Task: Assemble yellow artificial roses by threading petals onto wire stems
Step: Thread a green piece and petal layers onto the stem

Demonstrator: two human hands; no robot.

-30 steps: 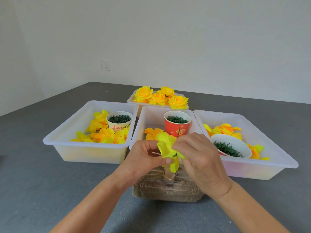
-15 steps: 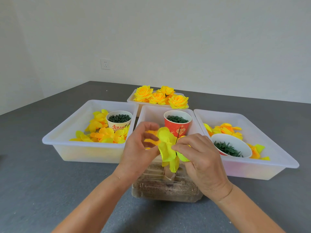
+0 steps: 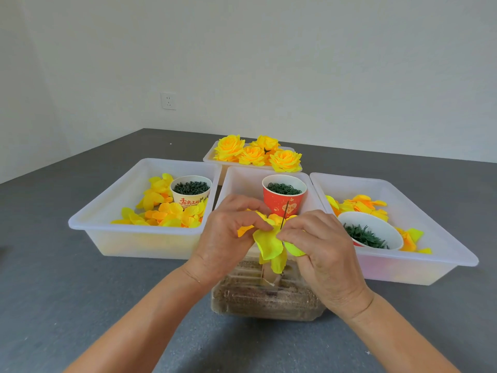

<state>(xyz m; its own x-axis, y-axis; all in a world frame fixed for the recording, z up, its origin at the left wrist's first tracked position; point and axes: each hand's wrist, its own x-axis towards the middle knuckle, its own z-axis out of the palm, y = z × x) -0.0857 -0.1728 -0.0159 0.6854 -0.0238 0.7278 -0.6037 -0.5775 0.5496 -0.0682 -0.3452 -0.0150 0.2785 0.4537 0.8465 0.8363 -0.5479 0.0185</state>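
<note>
1. 2 hands work at 1 rose. Our left hand pinches a yellow petal by its edge, fingers curled. Our right hand pinches the wire stem just under the petals, fingers curled too.
2. The petal sits on the wire, in front of the red cup, above the clear box.
3. We think the petal is soft, thin and very light. It bends and can tear, so we hold it gently near its middle hole.
4. The wire looks thin, stiff and pokey. We hold it low.
5. Compared with 1 second ago, the wire tip now pokes up through the petals, and our hands sit a bit further apart.
</note>
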